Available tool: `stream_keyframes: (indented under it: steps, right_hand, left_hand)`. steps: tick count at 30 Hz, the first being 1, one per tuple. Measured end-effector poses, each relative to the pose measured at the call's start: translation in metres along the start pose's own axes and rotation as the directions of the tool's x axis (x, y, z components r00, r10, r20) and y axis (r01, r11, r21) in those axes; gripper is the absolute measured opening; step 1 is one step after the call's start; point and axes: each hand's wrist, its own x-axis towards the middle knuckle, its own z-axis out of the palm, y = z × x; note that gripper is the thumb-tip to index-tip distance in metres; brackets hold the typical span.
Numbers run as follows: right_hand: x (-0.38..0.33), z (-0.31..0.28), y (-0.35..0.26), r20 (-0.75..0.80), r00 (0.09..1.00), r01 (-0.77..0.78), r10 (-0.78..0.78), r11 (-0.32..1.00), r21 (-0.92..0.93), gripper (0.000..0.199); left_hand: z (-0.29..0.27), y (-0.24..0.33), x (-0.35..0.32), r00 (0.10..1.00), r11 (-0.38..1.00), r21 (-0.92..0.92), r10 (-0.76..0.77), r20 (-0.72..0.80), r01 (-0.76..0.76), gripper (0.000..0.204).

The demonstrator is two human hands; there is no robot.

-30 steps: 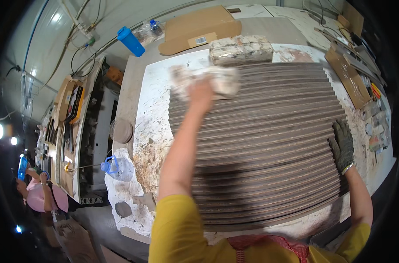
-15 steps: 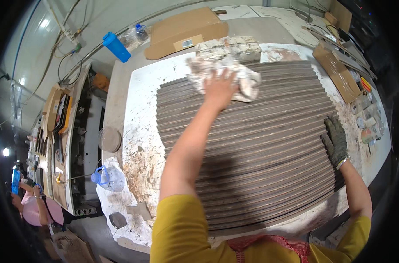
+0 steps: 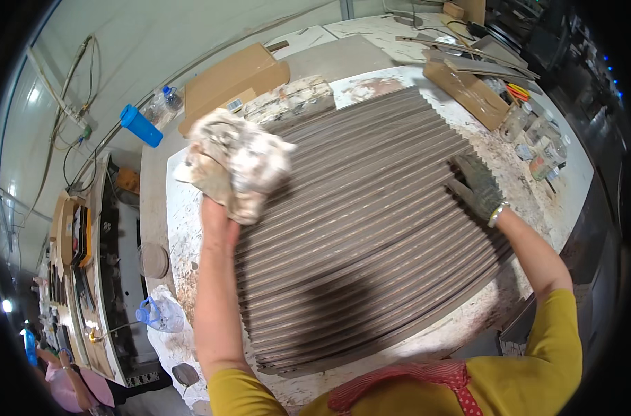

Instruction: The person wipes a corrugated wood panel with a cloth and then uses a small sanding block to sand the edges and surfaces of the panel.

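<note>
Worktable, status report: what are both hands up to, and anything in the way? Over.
Left hand gripping rag. Right hand, gloved, at right edge of strips. Rag hides strips' far left corner; block by far edge.

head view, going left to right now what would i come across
Person in a pink top → blue bottle → stained white rag held up in the left hand → gloved right hand at the grooved brown strips → red-and-yellow-handled tool.
</note>
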Motion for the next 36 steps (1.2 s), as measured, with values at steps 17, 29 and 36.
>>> stream_keyframes:
  steps: [17,29,36]
  right_hand:
    - [0.199,0.074,-0.204,-0.214,0.736,0.675,-0.642,0.723,0.150,0.043]
    - [0.266,0.099,0.049,-0.328,0.787,0.553,-0.523,0.833,0.000,0.026]
    - [0.225,0.006,0.091,-0.090,0.992,-0.088,0.084,0.995,-0.043,0.034]
  left_hand:
    - [-0.025,-0.065,0.087,0.860,-0.255,0.935,0.388,0.332,-0.246,0.055]
    - [-0.024,-0.078,0.107,0.985,-0.252,0.968,0.161,0.063,-0.021,0.060]
    - [-0.020,-0.077,0.105,0.987,-0.262,0.965,0.154,0.045,-0.003,0.060]
